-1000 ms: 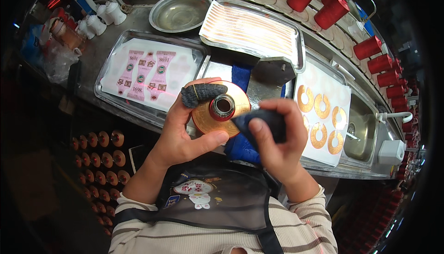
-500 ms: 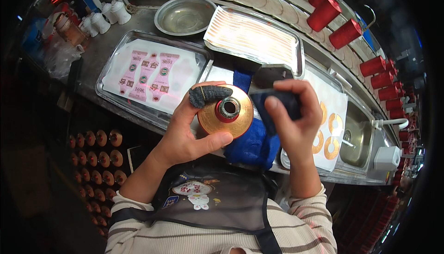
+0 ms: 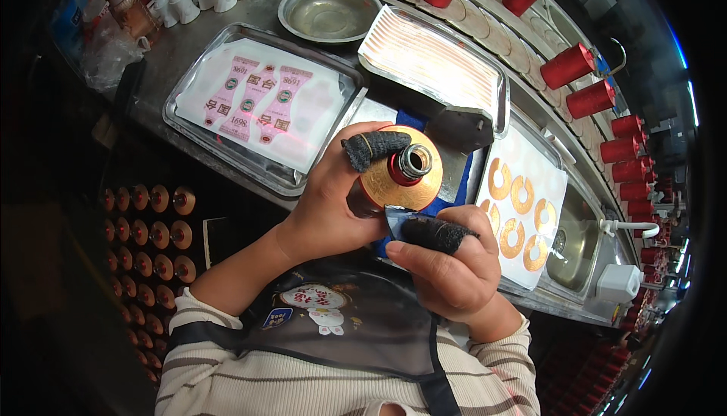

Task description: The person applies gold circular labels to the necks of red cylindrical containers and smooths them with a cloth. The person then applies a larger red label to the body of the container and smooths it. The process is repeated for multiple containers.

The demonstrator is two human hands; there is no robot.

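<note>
My left hand [image 3: 327, 205] grips a gold bottle [image 3: 388, 184] with a red neck and a silver mouth, seen from above; a dark finger cot covers the thumb lying on its shoulder. My right hand [image 3: 447, 264], with a dark cot on the forefinger, pinches a small pale blue-grey piece [image 3: 395, 221], perhaps a label or cloth, against the bottle's near shoulder. A blue cloth [image 3: 447, 196] lies on the bench beneath the bottle.
A metal tray [image 3: 182, 90] with pink labels lies at left. A round steel bowl [image 3: 327, 12] and a ribbed shiny tray [image 3: 432, 60] sit behind. A sheet of gold ring stickers [image 3: 522, 211] lies at right. Red bottles [image 3: 591, 83] line the back; capped bottles [image 3: 151, 227] fill a crate below.
My right hand came down from the dark holder behind the bottle to the bottle's near side, now pressing a small pale piece on it. The left hand kept its hold on the bottle.
</note>
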